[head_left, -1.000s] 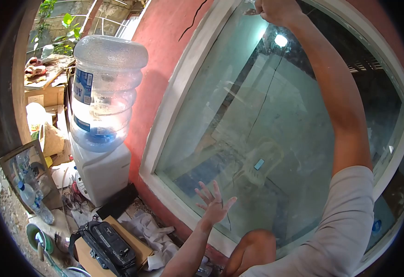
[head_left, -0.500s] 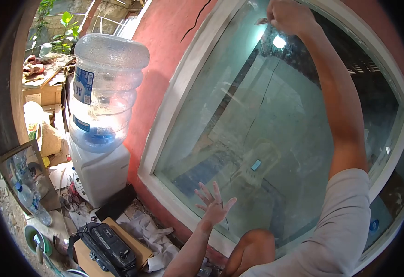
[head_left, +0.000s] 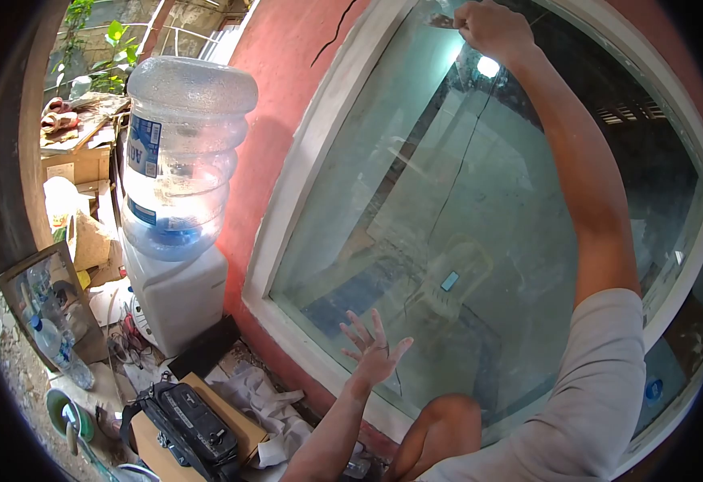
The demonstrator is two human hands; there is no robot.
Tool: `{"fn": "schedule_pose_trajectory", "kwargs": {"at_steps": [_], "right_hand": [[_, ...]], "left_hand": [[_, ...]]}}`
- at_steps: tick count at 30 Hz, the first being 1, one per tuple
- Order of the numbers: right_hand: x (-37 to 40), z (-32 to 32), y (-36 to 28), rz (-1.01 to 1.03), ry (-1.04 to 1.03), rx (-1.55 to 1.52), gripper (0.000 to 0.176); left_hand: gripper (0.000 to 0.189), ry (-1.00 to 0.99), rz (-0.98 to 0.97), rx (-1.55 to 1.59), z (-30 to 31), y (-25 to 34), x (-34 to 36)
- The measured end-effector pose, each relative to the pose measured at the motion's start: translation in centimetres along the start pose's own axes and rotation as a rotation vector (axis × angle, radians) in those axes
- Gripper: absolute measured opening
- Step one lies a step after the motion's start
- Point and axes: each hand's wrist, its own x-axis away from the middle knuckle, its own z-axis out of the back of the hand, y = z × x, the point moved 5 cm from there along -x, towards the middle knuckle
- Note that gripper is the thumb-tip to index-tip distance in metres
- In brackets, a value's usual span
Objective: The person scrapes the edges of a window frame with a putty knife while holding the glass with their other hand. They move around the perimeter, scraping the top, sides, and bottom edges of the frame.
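My right hand is raised to the top of a large glass pane and closed around a small, flat, greyish thing, too unclear to name, at the glass. Lower down, my left hand is held up near the bottom of the pane, its fingers spread and nothing in them. A white frame surrounds the glass, which shows a bright light, a pale chair shape and a small light-blue rectangle. My bent knee is just below the pane.
Left of the pink wall, a large water bottle stands upside down on a white dispenser. A black bag lies on cardboard beside white cloth. A mirror, a small bottle and a green container are farther left.
My right hand has moved slightly left along the top of the glass, and more of the small flat thing shows. My left hand has hardly moved and stays spread.
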Motion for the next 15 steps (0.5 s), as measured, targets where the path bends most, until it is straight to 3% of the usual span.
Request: {"fn": "schedule_pose_trajectory", "kwargs": {"at_steps": [15], "right_hand": [[-1.7, 0.3, -1.1, -0.046, -0.037, -0.042, 0.023]], "left_hand": [[0.12, 0.014, -0.01, -0.005, -0.2, 0.0, -0.4]]}}
